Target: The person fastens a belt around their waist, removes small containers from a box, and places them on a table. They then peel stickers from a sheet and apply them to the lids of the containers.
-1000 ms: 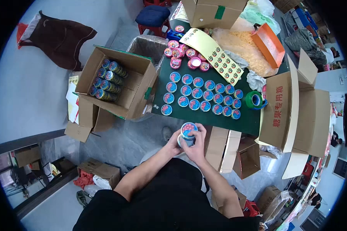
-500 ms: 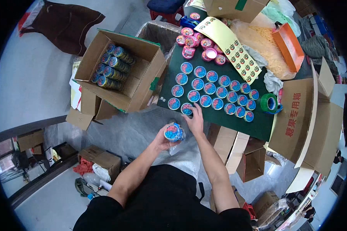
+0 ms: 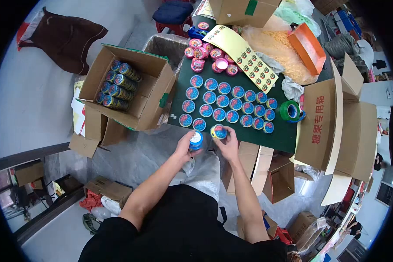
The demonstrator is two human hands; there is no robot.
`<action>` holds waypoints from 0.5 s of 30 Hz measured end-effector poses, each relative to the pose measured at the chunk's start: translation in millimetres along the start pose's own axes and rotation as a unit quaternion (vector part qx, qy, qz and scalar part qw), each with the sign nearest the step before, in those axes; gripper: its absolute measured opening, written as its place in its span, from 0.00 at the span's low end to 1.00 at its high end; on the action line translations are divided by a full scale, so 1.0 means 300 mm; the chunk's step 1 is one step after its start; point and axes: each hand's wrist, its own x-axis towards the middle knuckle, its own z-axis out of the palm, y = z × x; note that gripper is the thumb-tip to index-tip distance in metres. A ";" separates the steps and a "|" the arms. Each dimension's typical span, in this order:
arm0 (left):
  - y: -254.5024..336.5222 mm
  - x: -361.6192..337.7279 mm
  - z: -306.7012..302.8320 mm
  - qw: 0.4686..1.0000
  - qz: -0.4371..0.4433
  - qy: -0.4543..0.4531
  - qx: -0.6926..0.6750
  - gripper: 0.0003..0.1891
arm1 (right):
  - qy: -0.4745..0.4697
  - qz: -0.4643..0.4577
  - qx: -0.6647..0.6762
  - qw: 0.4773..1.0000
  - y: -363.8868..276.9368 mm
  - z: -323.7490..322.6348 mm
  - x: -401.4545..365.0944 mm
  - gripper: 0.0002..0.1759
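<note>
Close to the front edge of the green table (image 3: pixel 275 139), my left hand (image 3: pixel 184 148) is wrapped round a blue container (image 3: pixel 196 139) with a whitish round end up. My right hand (image 3: pixel 228 145) grips another container (image 3: pixel 218 131) with a red-and-blue face and a yellowish side, just right of the first one; a small gap parts them. Rows of similar round containers (image 3: pixel 219 114) stand on the table beyond my hands. To the left, an open cardboard box (image 3: pixel 157 94) holds several stacks of such containers (image 3: pixel 120 87) lying on their sides.
Pink tubs (image 3: pixel 201 53) and a yellow sticker sheet (image 3: pixel 236 50) lie at the table's back. Green tape (image 3: pixel 289 111) sits at the right, beside a large open carton (image 3: pixel 316 126). An orange tray (image 3: pixel 308 48) and a dark stool (image 3: pixel 174 12) are farther off.
My right hand has gone from reaching at the front row to holding a container off the table. The container in my left hand now shows a whitish end. The whole view has shifted slightly.
</note>
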 end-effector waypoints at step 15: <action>-0.042 -0.063 -0.043 0.998 -0.043 -0.039 0.038 0.23 | -0.025 -0.160 -0.353 0.922 -0.006 0.000 -0.051 0.30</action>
